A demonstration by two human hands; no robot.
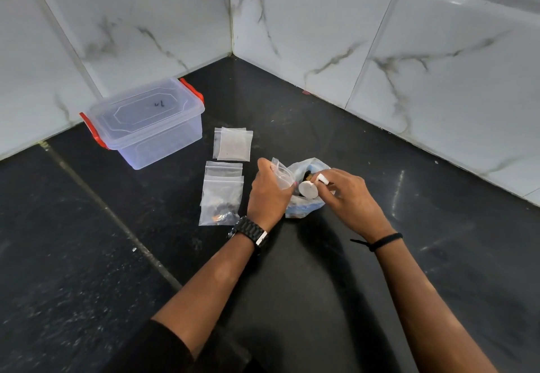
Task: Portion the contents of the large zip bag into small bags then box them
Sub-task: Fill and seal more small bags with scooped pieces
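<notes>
The large zip bag [305, 207] lies open on the black counter, dark contents showing inside. My left hand [267, 192] holds a small clear bag [283, 175] upright by its mouth, just left of the large bag. My right hand [346, 194] grips a white scoop [309, 190] by its handle, its round cup over the large bag and close to the small bag's mouth. A filled small bag [220, 201] with dark bits lies to the left, partly on another small bag [223, 168]. Empty small bags [233, 144] are stacked farther back.
A clear plastic box [146, 122] with red latches and its lid on stands at the back left against the wall. Marble-tiled walls [409, 51] meet in a corner behind the work area. A seam [117, 217] runs diagonally across the counter on the left.
</notes>
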